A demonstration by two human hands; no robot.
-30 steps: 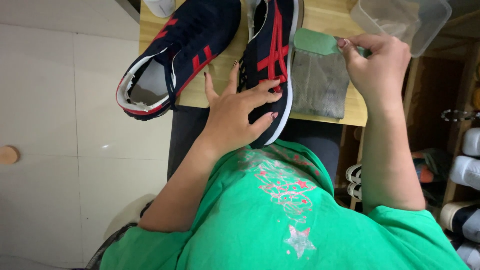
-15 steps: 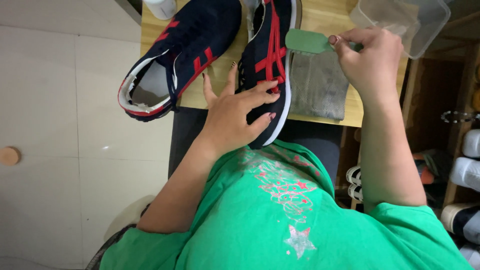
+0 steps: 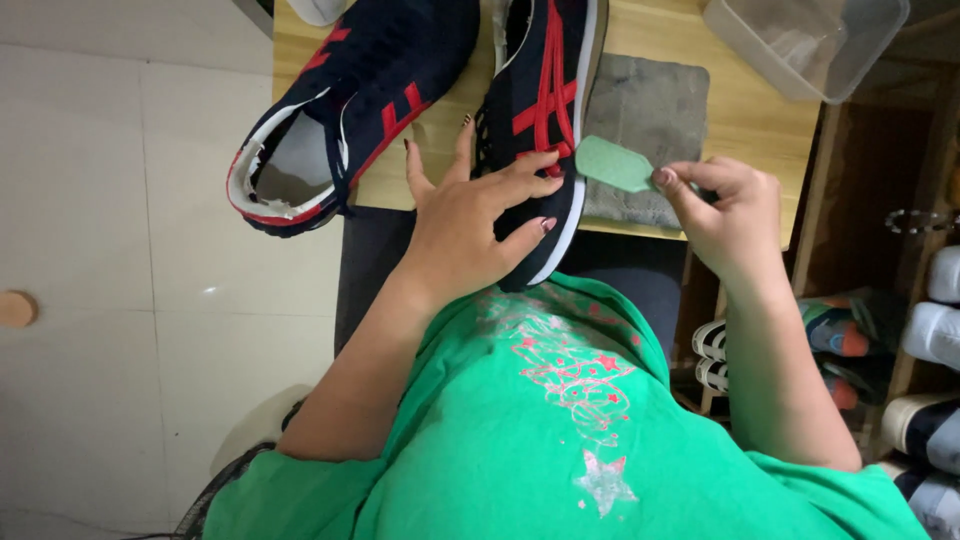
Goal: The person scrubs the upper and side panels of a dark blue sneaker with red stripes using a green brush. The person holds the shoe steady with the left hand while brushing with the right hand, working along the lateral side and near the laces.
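Note:
Two dark navy sneakers with red stripes lie on a small wooden table [image 3: 745,120]. My left hand [image 3: 475,215] grips the heel end of the right-hand sneaker [image 3: 540,110], fingers spread over its side. My right hand [image 3: 725,215] pinches the handle of a small green brush [image 3: 612,165], whose head touches that sneaker's white sole edge. The other sneaker [image 3: 350,110] rests untouched to the left, its opening toward me and its heel past the table edge.
A grey cloth [image 3: 645,115] lies under the brush on the table. A clear plastic container [image 3: 805,40] stands at the far right corner. Several shoes [image 3: 925,330] sit on a rack at the right. White tiled floor [image 3: 120,200] is on the left.
My right hand has brought the green brush down and toward me, from beside the container to the sneaker's sole edge. The left hand still holds the same sneaker.

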